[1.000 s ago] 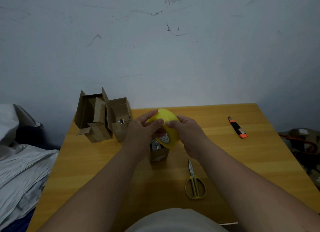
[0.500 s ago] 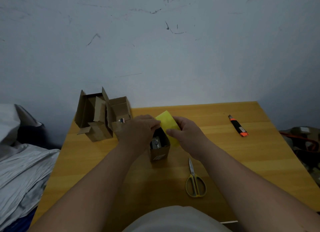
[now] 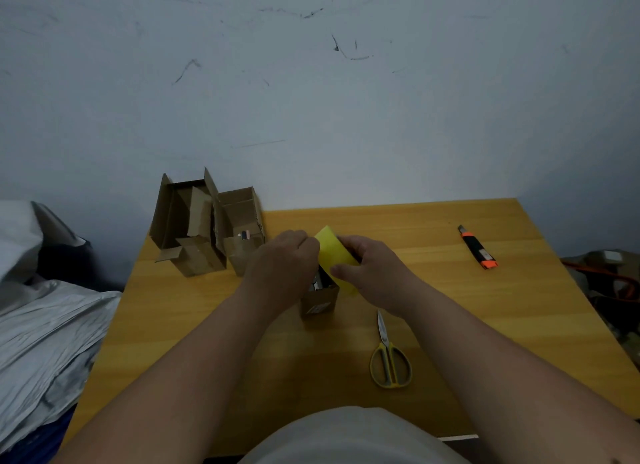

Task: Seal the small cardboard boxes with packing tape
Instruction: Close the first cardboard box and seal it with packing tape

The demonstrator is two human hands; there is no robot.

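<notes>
Both hands met over the middle of the wooden counter (image 3: 450, 307). The yellow packing tape roll (image 3: 334, 255) was held edge-on just above a small open cardboard box (image 3: 320, 299) standing on the counter. The right hand (image 3: 375, 273) gripped the roll from its right side, thumb on the near edge and fingers curled over the far edge: grip narrow, closed on the roll. The left hand (image 3: 282, 269) was curled at the roll's upper left edge, fingertips touching the tape; whether it pinched a free tape end could not be told, since the fingers were turned away from the camera. The box's top was open, with dark and metallic contents showing inside; a printed label sat on its near face.

At the counter's far left corner stood a larger open box (image 3: 183, 228), flaps up, and touching it on the right a second open box (image 3: 242, 228) with small items visible inside. Yellow-handled scissors (image 3: 389, 356) lay closed near the front, blades pointing away, just right of the small box. An orange-and-black utility knife (image 3: 478, 247) lay well apart at the right rear. Crumpled grey fabric (image 3: 45, 325) lay left of the counter. A scuffed pale wall (image 3: 311, 99) stood behind.
</notes>
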